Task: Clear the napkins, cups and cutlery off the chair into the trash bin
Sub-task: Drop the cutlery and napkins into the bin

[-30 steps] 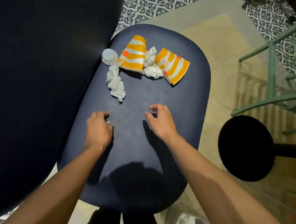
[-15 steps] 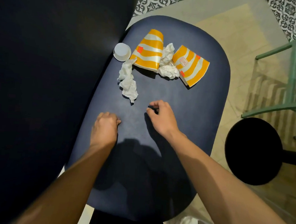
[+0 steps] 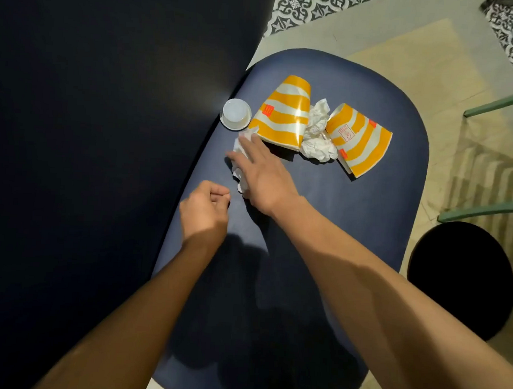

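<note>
On the dark blue chair seat [image 3: 352, 230] lie two flattened orange-and-white striped paper cups: one [image 3: 284, 115] beside a small white plastic cup [image 3: 235, 114], the other [image 3: 359, 140] further right. Crumpled white napkins [image 3: 317, 135] sit between the striped cups. Another crumpled napkin [image 3: 239, 175] lies nearer me. My right hand [image 3: 262, 170] rests flat on it with fingers spread, covering most of it. My left hand [image 3: 206, 210] hovers close by, fingers curled into a loose fist; whether it holds a small scrap I cannot tell. No cutlery is visible.
A large dark chair back [image 3: 103, 124] fills the left side. A round black stool [image 3: 460, 279] stands to the right, with a green metal frame [image 3: 488, 208] behind it. Patterned floor tiles [image 3: 305, 8] lie beyond the seat.
My right hand has reached forward and left onto the near napkin, its fingers spreading. My left hand has stayed curled and shifted slightly. The view has tilted.
</note>
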`<action>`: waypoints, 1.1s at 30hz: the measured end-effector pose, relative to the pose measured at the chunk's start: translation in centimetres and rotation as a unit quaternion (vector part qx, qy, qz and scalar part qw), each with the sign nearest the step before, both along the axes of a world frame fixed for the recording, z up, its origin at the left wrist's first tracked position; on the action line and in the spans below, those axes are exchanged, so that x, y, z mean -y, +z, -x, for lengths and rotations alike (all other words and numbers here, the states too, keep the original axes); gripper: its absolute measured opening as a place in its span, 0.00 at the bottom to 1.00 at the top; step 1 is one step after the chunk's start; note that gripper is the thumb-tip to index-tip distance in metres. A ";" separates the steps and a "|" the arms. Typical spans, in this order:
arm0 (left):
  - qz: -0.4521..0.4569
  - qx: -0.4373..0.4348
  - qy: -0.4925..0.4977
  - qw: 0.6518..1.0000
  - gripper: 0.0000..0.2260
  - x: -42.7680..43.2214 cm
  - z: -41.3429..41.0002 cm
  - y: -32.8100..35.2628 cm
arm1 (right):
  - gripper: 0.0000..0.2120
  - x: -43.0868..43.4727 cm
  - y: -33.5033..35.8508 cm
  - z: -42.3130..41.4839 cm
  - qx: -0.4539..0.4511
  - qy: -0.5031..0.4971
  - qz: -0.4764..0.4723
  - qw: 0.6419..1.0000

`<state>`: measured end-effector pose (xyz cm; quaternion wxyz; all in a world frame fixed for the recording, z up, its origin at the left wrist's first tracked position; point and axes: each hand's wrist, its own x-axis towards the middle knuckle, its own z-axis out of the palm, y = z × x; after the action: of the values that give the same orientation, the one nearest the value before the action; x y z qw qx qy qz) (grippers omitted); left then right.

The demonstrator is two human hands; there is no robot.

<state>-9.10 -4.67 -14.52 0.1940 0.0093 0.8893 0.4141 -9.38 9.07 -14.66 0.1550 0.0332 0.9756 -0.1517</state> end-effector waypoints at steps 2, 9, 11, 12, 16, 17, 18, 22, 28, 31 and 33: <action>-0.023 0.011 0.021 0.999 0.04 -0.4 0.5 -0.1 | 0.28 -0.3 -0.2 0.2 0.034 -0.011 0.003 0.999; -0.049 0.021 0.024 0.998 0.10 -2.1 1.5 -0.1 | 0.14 0.3 -0.4 -1.4 0.023 -0.046 -0.002 0.999; -0.042 0.047 0.038 0.997 0.12 -3.0 2.1 -0.2 | 0.16 0.4 -0.8 -2.1 0.035 -0.074 0.038 0.996; -0.033 0.058 0.046 0.997 0.13 -3.4 2.5 -0.2 | 0.16 0.5 -0.9 -2.3 0.045 -0.104 0.075 0.991; -0.008 0.043 0.012 0.999 0.15 -5.1 4.5 -0.2 | 0.07 -0.4 -0.6 -2.5 0.028 -0.228 0.157 0.961; 0.004 0.027 -0.007 1.000 0.15 -5.4 5.1 -0.1 | 0.05 -0.7 -0.4 -2.5 0.006 -0.235 0.140 0.962; 0.018 0.005 -0.028 0.999 0.15 -5.8 5.7 0.0 | 0.06 -1.2 -0.2 -2.6 -0.020 -0.239 0.126 0.963; 0.084 -0.070 -0.107 0.988 0.12 -8.0 7.8 0.0 | 0.08 -3.7 1.3 -3.0 -0.130 -0.330 0.221 0.909; 0.190 -0.075 -0.181 0.962 0.21 -9.4 10.0 -1.2 | 0.04 -6.3 2.8 -2.8 -0.185 -0.351 0.186 0.899; 0.184 -0.039 -0.156 0.970 0.26 -10.2 10.4 -1.7 | 0.05 -7.5 2.6 -3.2 -0.168 -0.365 0.183 0.897; 0.175 -0.034 -0.145 0.973 0.27 -10.6 10.2 -1.8 | 0.04 -7.8 2.4 -3.6 -0.156 -0.365 0.181 0.900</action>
<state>-19.32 5.92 -16.34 0.2201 0.1181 0.9432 0.2191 -5.83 16.90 -12.25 -0.0616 0.3342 0.8625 -0.3750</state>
